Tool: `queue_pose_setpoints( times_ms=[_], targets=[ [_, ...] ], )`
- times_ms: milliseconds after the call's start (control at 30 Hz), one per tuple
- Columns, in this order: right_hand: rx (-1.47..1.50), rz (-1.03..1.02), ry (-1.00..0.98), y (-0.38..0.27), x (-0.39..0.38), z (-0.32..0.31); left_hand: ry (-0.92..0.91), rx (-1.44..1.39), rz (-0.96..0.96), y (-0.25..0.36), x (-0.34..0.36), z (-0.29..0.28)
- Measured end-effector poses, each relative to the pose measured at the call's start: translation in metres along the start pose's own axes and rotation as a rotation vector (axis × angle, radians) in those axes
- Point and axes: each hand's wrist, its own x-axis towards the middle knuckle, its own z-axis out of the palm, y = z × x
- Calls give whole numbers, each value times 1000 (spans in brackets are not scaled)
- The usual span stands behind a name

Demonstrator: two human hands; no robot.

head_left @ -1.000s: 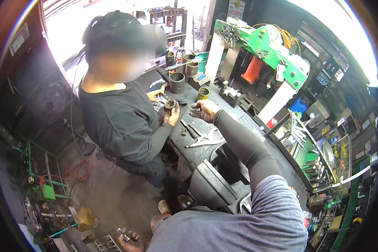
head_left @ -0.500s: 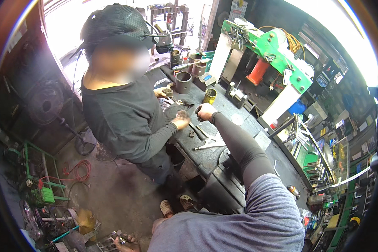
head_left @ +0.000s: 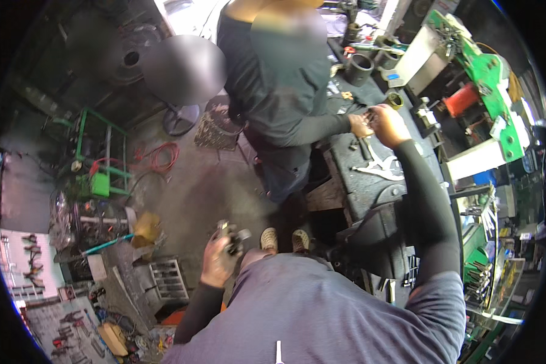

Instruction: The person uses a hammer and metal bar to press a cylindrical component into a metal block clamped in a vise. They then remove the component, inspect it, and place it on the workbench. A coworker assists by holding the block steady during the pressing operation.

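My left hand is closed around a small cluster of dark and shiny metal parts, held low above the floor. I cannot make out their exact kind. My right hand is stretched over the workbench, its fingers curled and meeting a co-worker's hand. Whatever lies between the two hands is too small and hidden to name. Just below them on the bench rest silver locking pliers. A short yellow metal cylinder stands beyond my right hand.
The co-worker in dark clothes stands at the bench's left side. Behind are a dark metal cylinder and a green and white press frame. A black vise-like block sits near me. A green rack and red hose are left.
My view has swung left and down. My left hand has come up from the lower edge with the metal parts. My right hand and the co-worker's hand, apart before, now meet.
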Motion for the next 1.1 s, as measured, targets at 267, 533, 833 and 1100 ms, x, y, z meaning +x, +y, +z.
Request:
queue_pose_setpoints(
  times_ms=[267, 533, 833, 1100],
  targets=[
    [541, 14, -229, -209, -165, -147, -468, 306, -193, 13, 21, 124],
    [871, 551, -31, -243, -323, -129, -887, 665, -320, -46, -8, 224],
    [1144, 732, 365, -179, -496, -150, -1020, 859, -197, -173, -96, 280],
    [1007, 788, 340, -114, -605, -191, -1136, 823, -238, -287, -168, 304]
  ],
)
